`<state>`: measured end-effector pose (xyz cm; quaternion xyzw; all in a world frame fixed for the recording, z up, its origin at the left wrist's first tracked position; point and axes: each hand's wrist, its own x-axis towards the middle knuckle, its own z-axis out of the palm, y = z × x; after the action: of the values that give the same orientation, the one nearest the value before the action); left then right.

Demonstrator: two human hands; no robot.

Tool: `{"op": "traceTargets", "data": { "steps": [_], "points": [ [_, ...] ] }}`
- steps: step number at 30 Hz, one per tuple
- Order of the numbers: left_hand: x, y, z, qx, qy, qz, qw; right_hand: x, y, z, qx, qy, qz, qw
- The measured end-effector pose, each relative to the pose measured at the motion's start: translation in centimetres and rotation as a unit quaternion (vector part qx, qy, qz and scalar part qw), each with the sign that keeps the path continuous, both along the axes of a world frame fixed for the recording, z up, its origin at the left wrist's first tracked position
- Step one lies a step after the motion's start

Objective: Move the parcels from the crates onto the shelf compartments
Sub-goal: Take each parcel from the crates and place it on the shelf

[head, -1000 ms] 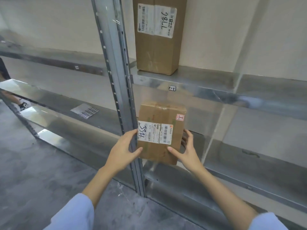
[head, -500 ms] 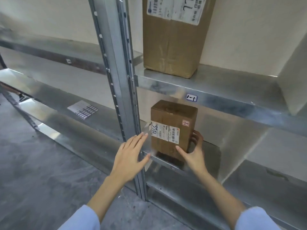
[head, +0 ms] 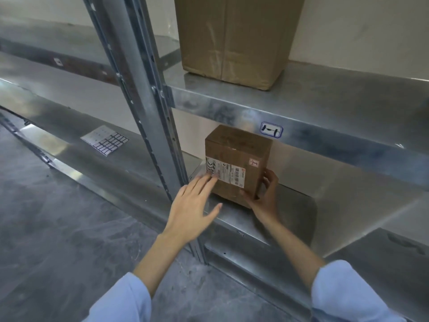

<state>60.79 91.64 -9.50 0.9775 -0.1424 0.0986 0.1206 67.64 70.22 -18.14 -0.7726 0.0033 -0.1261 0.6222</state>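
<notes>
left hand [head: 192,205] flat, fingers straight, tips at the parcel [head: 236,163] label; contact blurred, cannot confirm

parcel upright on the middle shelf [head: 292,212], seemingly close to its front lip

right hand [head: 264,196] grips its lower right corner

risk: released before being pushed deeper, it may tip off the lip

crates out of view; label digits unreadable

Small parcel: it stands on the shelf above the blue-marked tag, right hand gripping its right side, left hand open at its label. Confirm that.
Not right. The head view shows the small parcel on the shelf below the blue-marked tag, not above. The right hand grips its right side; the left hand is open at its label.
</notes>
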Motion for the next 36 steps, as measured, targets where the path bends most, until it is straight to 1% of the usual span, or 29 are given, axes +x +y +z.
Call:
{"op": "traceTargets", "data": {
  "steps": [7,9,13,17,21,27,30,36],
  "points": [
    [0.4,-0.1,0.0,0.007,0.000,0.000,1.000,0.3,-0.2,-1.1,0.010,0.025,0.026,0.999],
    [0.3,0.1,0.1,0.011,-0.001,-0.006,1.000,0.4,-0.2,-1.1,0.007,0.026,0.024,0.999],
    [-0.4,0.7,0.4,0.000,-0.001,-0.016,1.000,0.3,0.0,-0.9,-0.011,0.056,0.016,0.998],
    [-1.6,1.7,0.7,-0.002,-0.004,-0.037,0.999,-0.7,0.7,0.0,-0.037,0.067,-0.016,0.997],
    [-2.9,2.6,1.1,0.001,-0.002,-0.063,0.998,-4.2,1.0,1.5,-0.113,0.054,-0.034,0.992],
    [-5.7,2.8,3.0,0.018,-0.026,-0.117,0.993,-10.6,0.4,6.2,-0.223,0.139,-0.078,0.962],
    [-7.5,2.3,4.2,0.027,-0.025,-0.145,0.989,-14.4,0.1,8.7,-0.263,0.158,-0.099,0.947],
    [-11.0,-1.3,6.1,0.034,-0.034,-0.210,0.977,-23.1,-2.0,12.5,-0.309,0.151,-0.156,0.926]
  ]
}}
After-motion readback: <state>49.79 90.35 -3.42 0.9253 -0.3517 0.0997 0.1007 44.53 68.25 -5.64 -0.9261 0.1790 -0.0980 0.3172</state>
